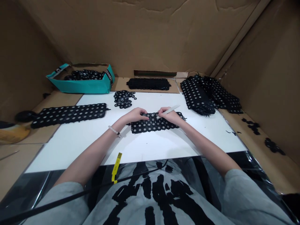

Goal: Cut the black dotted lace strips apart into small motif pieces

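A black panel with rows of pale round dots lies on the white board in front of me. My left hand is closed on the panel's upper left edge, thumb on top, with its other fingers partly hidden. In my right hand is a slim white pen-like tool, gripped with its tip down at the panel's upper middle. Too small to make out is what the tip touches. Just beyond my left hand lies a loose heap of black rings with pale centres.
A teal box of black dotted pieces stands back left. Another dotted panel lies at left. A dark stack sits at the back, and piled panels at right. Cardboard walls enclose the area. A black cable crosses my front.
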Demonstrator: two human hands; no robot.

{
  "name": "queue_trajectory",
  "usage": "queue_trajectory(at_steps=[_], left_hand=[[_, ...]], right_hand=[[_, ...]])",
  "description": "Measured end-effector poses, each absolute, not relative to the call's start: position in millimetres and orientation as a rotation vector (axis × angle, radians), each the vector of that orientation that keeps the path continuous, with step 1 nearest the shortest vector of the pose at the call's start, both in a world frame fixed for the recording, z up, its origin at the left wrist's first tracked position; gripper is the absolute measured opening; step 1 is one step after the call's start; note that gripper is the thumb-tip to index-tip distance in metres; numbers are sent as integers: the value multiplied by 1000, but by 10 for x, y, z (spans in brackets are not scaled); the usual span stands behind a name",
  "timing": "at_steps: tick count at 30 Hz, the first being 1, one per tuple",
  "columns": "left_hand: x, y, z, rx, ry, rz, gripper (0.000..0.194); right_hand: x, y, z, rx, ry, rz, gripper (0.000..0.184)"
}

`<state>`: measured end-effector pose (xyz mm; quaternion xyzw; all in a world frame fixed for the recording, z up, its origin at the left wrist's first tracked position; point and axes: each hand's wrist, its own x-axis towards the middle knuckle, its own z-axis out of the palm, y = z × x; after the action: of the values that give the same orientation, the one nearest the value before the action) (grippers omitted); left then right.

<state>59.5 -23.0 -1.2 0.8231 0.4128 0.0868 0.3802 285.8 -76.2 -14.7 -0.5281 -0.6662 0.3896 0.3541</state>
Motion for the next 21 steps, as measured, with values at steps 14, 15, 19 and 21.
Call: queue_trajectory(at_steps=[14,15,19,21], left_hand=[[595,-188,-118,1836,982,282,41],[588,-184,-115,1797,970,266,41],[534,-137,-76,1715,881,131,41],[513,-116,-46,1748,848,76,43]], right_hand=[[2680,-788,-256,-1330,-1607,923,16],[2667,-803,-252,-1331,-1632,899,16],[2613,-836,-264,-1325,-1745,752,15],[2614,-818,-287,-1300,-1754,747,15]])
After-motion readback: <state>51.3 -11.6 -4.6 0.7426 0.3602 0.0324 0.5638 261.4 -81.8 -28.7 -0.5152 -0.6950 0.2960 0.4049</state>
